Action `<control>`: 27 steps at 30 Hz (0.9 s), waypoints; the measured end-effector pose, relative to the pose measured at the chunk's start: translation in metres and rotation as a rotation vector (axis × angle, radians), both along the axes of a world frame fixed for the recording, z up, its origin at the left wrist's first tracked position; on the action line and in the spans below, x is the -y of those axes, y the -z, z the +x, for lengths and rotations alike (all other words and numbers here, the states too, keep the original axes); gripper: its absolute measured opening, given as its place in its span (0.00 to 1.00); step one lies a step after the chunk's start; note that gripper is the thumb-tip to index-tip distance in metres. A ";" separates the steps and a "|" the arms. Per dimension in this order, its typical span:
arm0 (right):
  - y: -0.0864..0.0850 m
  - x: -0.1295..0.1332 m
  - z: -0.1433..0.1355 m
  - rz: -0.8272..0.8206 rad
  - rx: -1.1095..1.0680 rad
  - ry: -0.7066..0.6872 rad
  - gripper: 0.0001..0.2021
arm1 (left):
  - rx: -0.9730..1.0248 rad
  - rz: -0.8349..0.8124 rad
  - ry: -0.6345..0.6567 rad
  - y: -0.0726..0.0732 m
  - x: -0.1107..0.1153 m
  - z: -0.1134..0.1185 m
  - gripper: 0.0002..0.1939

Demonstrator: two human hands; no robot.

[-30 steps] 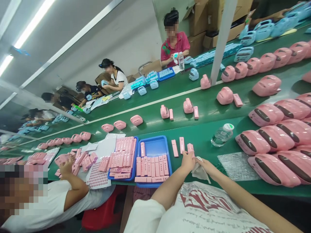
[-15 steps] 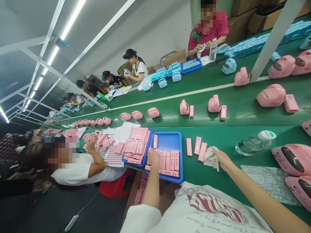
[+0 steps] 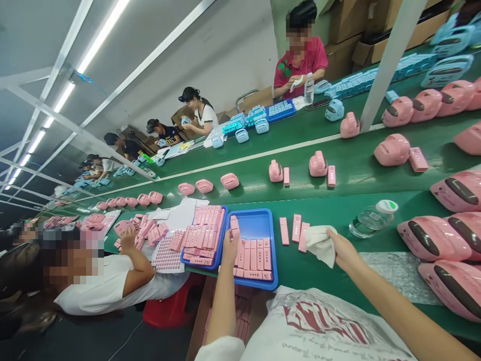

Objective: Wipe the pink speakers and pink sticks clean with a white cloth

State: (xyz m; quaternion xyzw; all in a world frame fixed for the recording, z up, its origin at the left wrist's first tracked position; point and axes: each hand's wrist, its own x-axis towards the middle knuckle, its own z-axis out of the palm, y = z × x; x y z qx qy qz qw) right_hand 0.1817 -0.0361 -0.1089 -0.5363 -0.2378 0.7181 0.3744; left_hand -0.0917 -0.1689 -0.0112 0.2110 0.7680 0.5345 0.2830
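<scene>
My left hand (image 3: 230,246) is over the left side of a blue tray (image 3: 252,216), its fingers closed on a slim pink plastic bar (image 3: 235,225) that sticks up past them. Several similar pink bars (image 3: 252,254) lie in rows in that tray. In my right hand (image 3: 342,249) is a crumpled white cloth (image 3: 321,243), pinched at its upper edge. The cloth hangs beside the nearest of three loose pink bars (image 3: 303,236) on the green table and overlaps its edge.
A second blue tray (image 3: 224,220) heaped with pink bars stands to the left. A water bottle (image 3: 374,218) lies right of my hand, near bubble wrap (image 3: 404,276) and large pink shells (image 3: 438,236). Pink shells stand on the green belt (image 3: 255,190). A co-worker (image 3: 108,283) sits at left.
My view has swung a little to the right, so things appear shifted left. My left hand has closed round a pink bar at the tray's left side. The cloth stays in my right hand.
</scene>
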 end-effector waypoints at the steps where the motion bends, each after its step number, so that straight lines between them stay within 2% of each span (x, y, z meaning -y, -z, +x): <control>1: -0.013 0.003 -0.006 0.029 -0.022 -0.001 0.17 | 0.079 0.031 0.076 -0.006 -0.004 0.016 0.17; 4: -0.056 0.018 -0.024 0.253 -0.065 -0.041 0.23 | 0.305 0.093 0.363 -0.019 -0.015 0.067 0.26; 7: -0.089 0.037 -0.034 0.974 0.074 -0.236 0.21 | 0.478 0.174 0.489 -0.026 -0.024 0.108 0.34; 9: -0.097 0.050 -0.034 1.453 0.200 -0.339 0.21 | 0.602 0.197 0.471 -0.028 -0.029 0.122 0.39; 10: -0.097 0.055 -0.032 1.635 0.250 -0.391 0.23 | 0.659 0.209 0.445 -0.029 -0.030 0.126 0.41; 12: -0.095 0.061 -0.027 1.867 0.323 -0.497 0.27 | 0.724 0.241 0.398 -0.029 -0.031 0.129 0.43; 13: -0.093 0.061 -0.024 1.907 0.353 -0.523 0.28 | 0.726 0.253 0.407 -0.028 -0.030 0.131 0.44; 14: -0.093 0.059 -0.022 1.892 0.388 -0.511 0.28 | 0.713 0.255 0.442 -0.028 -0.029 0.132 0.44; 16: -0.095 0.050 -0.019 1.708 0.428 -0.398 0.23 | 0.678 0.224 0.559 -0.028 -0.025 0.137 0.43; 19: -0.103 0.033 -0.013 1.133 0.276 -0.217 0.20 | 0.649 0.211 0.636 -0.032 -0.021 0.145 0.33; 22: -0.107 0.020 -0.004 0.599 -0.008 0.011 0.26 | 0.672 0.227 0.581 -0.040 -0.020 0.147 0.24; 24: -0.107 0.018 0.002 0.438 -0.117 0.141 0.30 | 0.720 0.223 0.519 -0.044 -0.021 0.146 0.22; 27: -0.106 0.026 0.004 0.416 -0.126 0.158 0.33 | 0.884 0.185 0.416 -0.044 -0.025 0.144 0.22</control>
